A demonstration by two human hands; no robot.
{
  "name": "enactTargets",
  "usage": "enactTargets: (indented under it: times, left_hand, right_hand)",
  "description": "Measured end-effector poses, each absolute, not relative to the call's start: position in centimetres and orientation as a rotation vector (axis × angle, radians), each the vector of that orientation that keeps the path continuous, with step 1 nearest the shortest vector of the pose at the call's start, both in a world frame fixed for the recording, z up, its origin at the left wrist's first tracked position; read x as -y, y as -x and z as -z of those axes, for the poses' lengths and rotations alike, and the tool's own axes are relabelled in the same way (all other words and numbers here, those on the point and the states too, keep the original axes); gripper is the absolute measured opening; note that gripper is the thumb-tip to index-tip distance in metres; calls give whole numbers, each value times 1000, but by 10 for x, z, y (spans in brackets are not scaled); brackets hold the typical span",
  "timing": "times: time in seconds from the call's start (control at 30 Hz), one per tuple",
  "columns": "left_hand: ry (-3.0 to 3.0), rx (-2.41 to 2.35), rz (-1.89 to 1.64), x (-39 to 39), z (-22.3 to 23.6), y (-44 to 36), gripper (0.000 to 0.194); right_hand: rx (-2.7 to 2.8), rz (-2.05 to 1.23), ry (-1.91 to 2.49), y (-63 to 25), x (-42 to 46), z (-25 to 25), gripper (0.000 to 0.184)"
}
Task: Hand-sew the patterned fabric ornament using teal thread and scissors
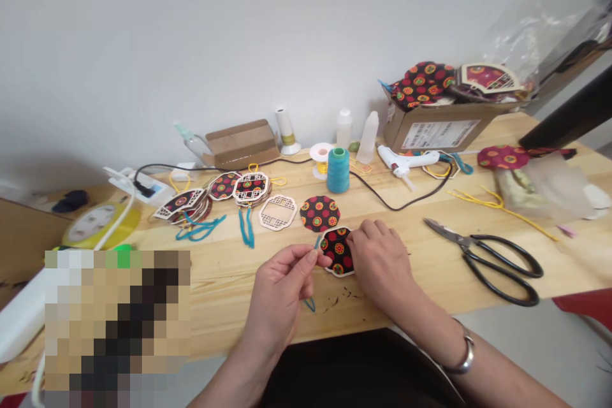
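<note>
Near the table's front edge lies a scalloped wooden piece point(339, 248) faced with black fabric in a red and orange flower print. My left hand point(287, 284) is closed at its left edge, thumb and forefinger pinching a teal cord point(310, 304) whose loop hangs below the fingers. My right hand point(382, 261) has its fingers curled over the right edge of the same piece, hiding that side. Just behind it are a loose round of printed fabric point(320, 213) and a bare openwork wooden frame point(278, 212). A cone of teal thread point(338, 170) stands farther back.
Black-handled scissors point(482, 255) lie to the right. Behind are a white glue gun point(406, 158) with a black cable, bottles point(368, 137) and a full cardboard box point(433, 127). Stacked ornaments point(251, 188), a power strip point(143, 190) and a tape roll point(102, 223) are on the left.
</note>
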State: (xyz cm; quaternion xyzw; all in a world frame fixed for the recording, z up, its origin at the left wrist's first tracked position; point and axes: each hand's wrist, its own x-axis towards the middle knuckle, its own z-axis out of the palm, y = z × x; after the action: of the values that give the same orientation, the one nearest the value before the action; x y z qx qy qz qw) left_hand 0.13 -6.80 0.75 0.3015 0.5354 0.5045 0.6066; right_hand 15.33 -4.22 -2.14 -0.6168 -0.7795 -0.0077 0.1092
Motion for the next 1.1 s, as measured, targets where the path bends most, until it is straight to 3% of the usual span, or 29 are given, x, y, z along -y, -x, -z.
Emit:
enactTargets:
  times: [0.13, 0.4, 0.63, 1.1]
  left_hand:
    - [-679, -1241, -1172, 67, -8, -2, 14]
    - [-608, -1217, -1190, 63, -9, -6, 16]
    - [-569, -1186, -1207, 64, -9, -7, 15]
    - [-525, -1171, -1260, 66, -6, -16, 17]
  right_hand:
    - [2192, -137, 1772, -156, 42, 20, 19]
    - [1519, -918, 1426, -153, 48, 6, 13]
    - [1091, -1476, 1259, -153, 47, -5, 22]
    - [1131, -1485, 1223, -138, 53, 1, 21]
